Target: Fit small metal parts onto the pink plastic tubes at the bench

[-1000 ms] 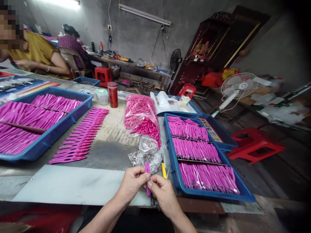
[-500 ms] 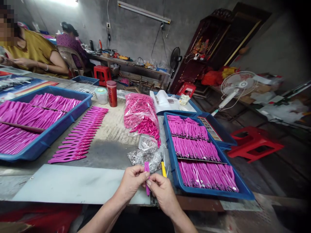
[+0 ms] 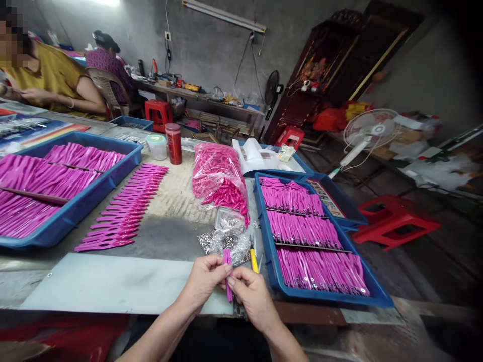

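Both hands pinch a slim magenta plastic piece (image 3: pixel 229 294) near the table's front edge. Two narrow prongs stand up from its top. My left hand (image 3: pixel 206 279) grips it from the left between thumb and fingers. My right hand (image 3: pixel 253 296) presses thumb and fingertips on its middle from the right, and anything small between them is hidden. Just beyond the hands lies a clear plastic bag of small metal parts (image 3: pixel 207 242). A yellow-handled tool (image 3: pixel 254 260) rests beside it. Similar magenta pieces with darker tips lie in a slanting row (image 3: pixel 123 216) to the left.
A blue tray (image 3: pixel 377 300) full of magenta pieces stands at right, another blue tray (image 3: pixel 130 151) at left. Behind are a bag of pink parts (image 3: pixel 217 168), a red tumbler (image 3: pixel 174 146) and a lidded tub (image 3: pixel 157 148). A co-worker in a yellow top (image 3: pixel 62 75) sits at far left.
Hardly anything differs. The view has shifted very slightly, and both hands keep their pinch on the magenta piece in the same place.
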Tool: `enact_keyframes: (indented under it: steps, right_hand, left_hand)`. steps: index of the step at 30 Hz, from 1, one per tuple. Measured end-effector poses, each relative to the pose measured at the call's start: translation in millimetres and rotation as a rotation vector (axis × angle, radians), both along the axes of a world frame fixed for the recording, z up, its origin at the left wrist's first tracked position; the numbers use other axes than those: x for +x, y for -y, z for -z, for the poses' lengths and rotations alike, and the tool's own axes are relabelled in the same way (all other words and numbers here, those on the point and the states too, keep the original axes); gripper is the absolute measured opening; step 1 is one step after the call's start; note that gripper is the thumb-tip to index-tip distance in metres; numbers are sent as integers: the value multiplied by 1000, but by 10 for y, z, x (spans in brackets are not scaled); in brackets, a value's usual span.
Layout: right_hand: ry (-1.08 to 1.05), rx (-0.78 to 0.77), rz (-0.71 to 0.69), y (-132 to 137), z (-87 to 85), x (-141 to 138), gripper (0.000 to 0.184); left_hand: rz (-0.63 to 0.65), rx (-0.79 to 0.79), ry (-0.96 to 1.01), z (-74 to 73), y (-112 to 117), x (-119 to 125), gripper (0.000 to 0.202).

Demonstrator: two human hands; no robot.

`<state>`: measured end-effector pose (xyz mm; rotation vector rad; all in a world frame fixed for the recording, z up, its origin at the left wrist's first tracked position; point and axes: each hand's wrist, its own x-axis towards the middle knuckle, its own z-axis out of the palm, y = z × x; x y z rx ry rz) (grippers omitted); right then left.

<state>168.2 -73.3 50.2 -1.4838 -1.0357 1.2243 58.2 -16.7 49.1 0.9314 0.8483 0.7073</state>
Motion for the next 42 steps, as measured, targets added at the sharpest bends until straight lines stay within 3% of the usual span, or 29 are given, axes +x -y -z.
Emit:
enact_keyframes:
  steps: [10,29,37,42]
  right_hand:
    - [-37,-53,-24,-120,-81,49,23]
    - [-70,-82,-40,-157,-1,63,22]
    - [-9,-7,-77,-198,96,60,18]
    - [173,106,-93,-259,185,72,19]
  left_hand:
    - [-13,-60,16,-26,-68,32,25]
    - [-17,-20,-8,40,-98,32,24]
    - [-3,117,-66,87,-131,-7,22]
    - [12,448,-168,128,-214,-73,18]
